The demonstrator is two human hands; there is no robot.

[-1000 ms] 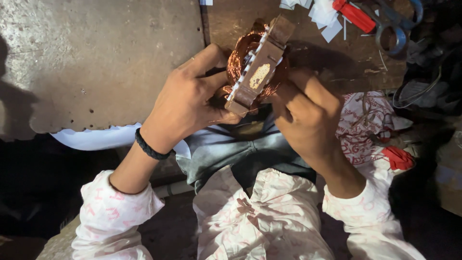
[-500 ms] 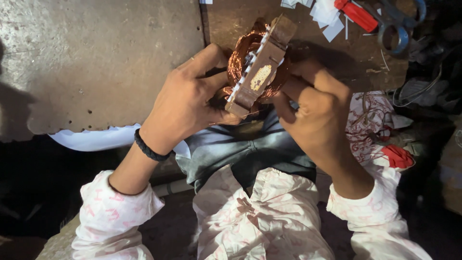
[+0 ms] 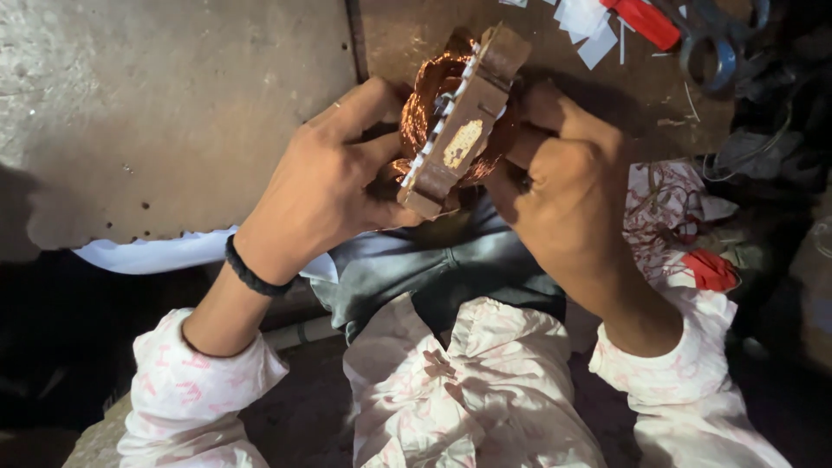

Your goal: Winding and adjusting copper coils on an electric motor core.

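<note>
Two scissors handles (image 3: 724, 39) and white paper scraps (image 3: 589, 22) lie on the tabletop (image 3: 173, 113) beyond my hands. My left hand (image 3: 325, 186) and right hand (image 3: 563, 186) grip the copper-wound stator (image 3: 455, 117) tight, its long edge tilting up and away to the right.

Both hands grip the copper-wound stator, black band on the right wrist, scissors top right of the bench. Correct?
Not quite: the head view shows the black band on the left wrist, not the right. The rest holds: the left hand and the right hand both grip the copper-wound stator, and the scissors lie at the top right of the bench.
</note>
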